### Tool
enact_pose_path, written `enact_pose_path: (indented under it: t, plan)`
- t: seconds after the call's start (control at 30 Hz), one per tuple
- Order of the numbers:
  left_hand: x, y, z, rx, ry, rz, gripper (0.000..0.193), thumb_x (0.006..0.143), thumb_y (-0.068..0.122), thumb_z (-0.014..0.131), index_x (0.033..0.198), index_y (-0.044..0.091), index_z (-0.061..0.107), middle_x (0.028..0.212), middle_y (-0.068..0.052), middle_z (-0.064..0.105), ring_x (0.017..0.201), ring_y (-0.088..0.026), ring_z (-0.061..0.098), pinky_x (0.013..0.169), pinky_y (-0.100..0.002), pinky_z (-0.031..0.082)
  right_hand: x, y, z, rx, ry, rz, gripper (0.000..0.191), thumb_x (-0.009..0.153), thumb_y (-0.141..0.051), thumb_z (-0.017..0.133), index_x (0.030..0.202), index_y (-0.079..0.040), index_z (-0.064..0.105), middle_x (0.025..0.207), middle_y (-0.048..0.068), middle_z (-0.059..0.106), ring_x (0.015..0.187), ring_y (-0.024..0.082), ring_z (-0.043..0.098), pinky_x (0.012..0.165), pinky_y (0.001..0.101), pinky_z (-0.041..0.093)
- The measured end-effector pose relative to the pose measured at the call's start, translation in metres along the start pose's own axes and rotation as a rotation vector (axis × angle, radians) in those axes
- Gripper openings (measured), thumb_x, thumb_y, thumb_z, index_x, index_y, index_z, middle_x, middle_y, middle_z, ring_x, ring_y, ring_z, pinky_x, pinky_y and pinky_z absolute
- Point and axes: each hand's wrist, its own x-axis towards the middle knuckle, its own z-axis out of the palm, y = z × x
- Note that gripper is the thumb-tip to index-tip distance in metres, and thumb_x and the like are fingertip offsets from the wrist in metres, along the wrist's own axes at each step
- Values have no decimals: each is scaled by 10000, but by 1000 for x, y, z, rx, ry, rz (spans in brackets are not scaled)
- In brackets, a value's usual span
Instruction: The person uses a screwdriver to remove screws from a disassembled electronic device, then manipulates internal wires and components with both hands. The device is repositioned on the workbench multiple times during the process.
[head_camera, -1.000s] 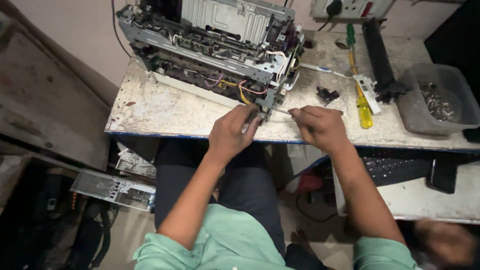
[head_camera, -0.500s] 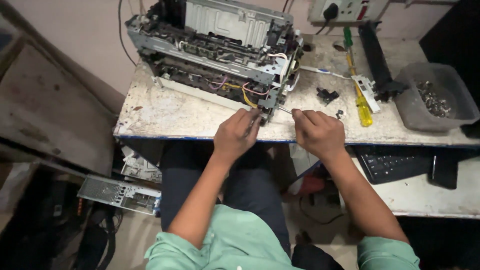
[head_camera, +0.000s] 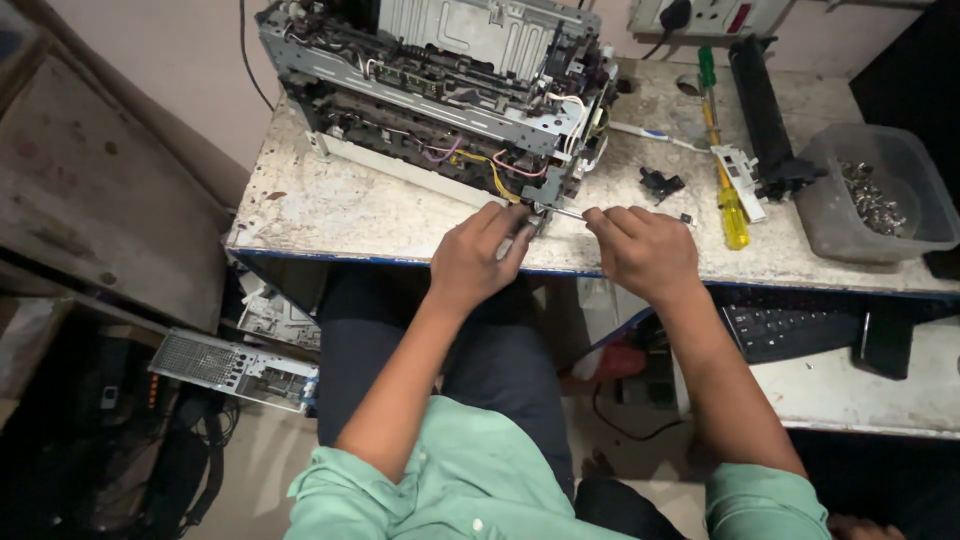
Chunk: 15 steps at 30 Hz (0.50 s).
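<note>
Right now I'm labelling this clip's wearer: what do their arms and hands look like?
Both forearms are bare, with mint-green sleeves ending near the elbows. The left hand and right hand wear no gloves; no rings, watch or markings are visible.

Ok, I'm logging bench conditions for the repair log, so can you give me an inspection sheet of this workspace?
Surface: white worktable, scuffed and stained.
Job's things: opened printer chassis; thin metal tool at its front corner.
Clutter: yellow screwdriver, black roller unit, grey tub of metal parts, small black part.
Hands: left hand at the chassis corner; right hand gripping the tool.
Cables: coloured wires exposed; black cable along wall.
Surroundings: keyboard, circuit board below.
</note>
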Motion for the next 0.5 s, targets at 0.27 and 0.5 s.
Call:
enact_pose_path:
  t: [0.27, 0.5]
  plan:
    - [0, 9, 13, -179, 111, -212, 142, 898, 78, 785, 1036, 67, 752, 824, -85, 672, 614, -218, 653, 579, -333, 515, 6, -8, 2, 455, -2, 177, 104, 976, -184, 695, 1020, -100, 735, 961, 78, 735, 791, 300, 702, 682, 397, 557]
    - [2, 11, 15, -181, 133, -124, 193, 879, 112, 817, 1041, 53, 731, 882, -93, 691, 712, -241, 683, 638, -329, 535, 9, 3, 6, 329, -137, 141, 190, 940, -278, 745, 860, -108, 718, 814, 65, 724, 665, 314, 671, 576, 418, 506]
